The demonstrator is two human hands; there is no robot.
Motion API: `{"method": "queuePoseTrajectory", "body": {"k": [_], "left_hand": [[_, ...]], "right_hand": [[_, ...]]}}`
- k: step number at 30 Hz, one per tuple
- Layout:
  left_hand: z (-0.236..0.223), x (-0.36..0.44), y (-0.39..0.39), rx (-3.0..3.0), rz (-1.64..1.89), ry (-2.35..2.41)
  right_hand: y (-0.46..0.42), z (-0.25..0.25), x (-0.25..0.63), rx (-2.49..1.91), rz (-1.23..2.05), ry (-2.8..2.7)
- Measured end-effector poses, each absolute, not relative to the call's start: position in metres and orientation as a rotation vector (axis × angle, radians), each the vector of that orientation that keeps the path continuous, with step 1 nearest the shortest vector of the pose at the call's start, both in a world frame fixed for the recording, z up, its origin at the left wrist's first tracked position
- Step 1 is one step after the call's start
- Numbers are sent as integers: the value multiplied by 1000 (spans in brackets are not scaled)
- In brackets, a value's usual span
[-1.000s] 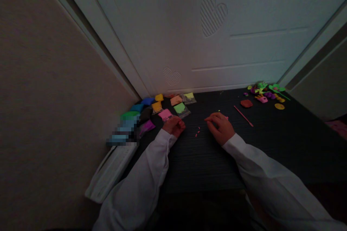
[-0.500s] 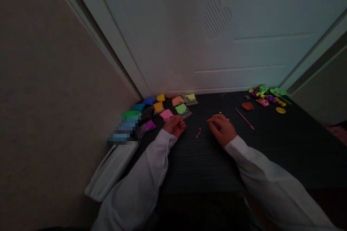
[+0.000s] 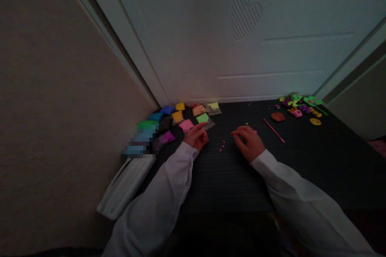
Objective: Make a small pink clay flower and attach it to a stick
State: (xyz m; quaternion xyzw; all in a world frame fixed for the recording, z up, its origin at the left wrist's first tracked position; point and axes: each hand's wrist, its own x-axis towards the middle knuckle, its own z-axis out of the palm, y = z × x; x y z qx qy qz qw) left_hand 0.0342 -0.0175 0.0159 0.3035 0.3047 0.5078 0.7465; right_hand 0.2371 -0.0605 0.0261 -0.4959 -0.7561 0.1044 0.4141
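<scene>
**Scattered pink bits (image 3: 223,146) on the dark table (image 3: 229,184)**

Holds the left hand (image 3: 196,138) partly curled, index finger outstretched, just beside the pink packet (image 3: 186,125); grip contents impossible to tell. Bends the right hand (image 3: 249,144) into a narrow pinch, contents likewise uncertain. Has the pink bits between both, likely for easy reach. Has the pink stick (image 3: 274,130) and red disc (image 3: 278,117) farther right, perhaps for working room.

- My view is dim, the door (image 3: 211,56) catching faint, cool light.
- I see soft, slightly smeared detail.
- Blocky pixels (image 3: 141,140) mask one patch.
</scene>
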Motion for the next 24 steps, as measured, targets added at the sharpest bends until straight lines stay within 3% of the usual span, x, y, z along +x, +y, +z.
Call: {"method": "queuePoseTrajectory", "body": {"k": [13,24], "left_hand": [[16,41,-26,750,945,685],[13,42,-22,751,1011,717]], "right_hand": [[-71,36,229,-1204,302,-1925],[-69,37,234,-1236,310,-1884]]}}
